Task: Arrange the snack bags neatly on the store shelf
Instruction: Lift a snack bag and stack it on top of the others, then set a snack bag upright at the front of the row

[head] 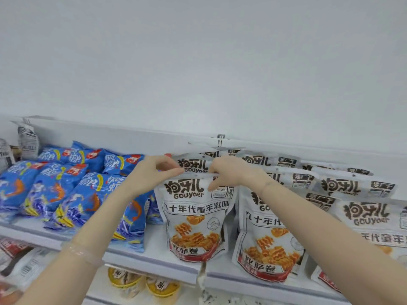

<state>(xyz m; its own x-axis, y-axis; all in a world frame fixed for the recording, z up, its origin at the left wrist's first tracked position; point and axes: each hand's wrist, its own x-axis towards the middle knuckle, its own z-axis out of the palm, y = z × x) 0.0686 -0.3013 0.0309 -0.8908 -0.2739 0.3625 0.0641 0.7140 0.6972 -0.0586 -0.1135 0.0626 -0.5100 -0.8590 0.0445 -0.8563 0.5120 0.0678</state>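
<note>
A white Gouyaer snack bag [195,219] stands upright at the front of the white shelf [154,258], in the middle of the view. My left hand [152,172] pinches its top left corner. My right hand [229,172] pinches the top edge on the right. Right behind it stands another white bag [193,165] of the same kind. More white Gouyaer bags [266,234] fill the shelf to the right in rows. Blue shrimp-snack bags [72,194] lie leaning in rows on the left; my left forearm covers part of one.
A white wall rises behind the shelf. Grey-and-white bags [27,139] stand at the far left back. On the lower shelf sit yellow-lidded cups [161,287] and dark packets [19,260]. A shelf divider seam [202,274] runs below the held bag.
</note>
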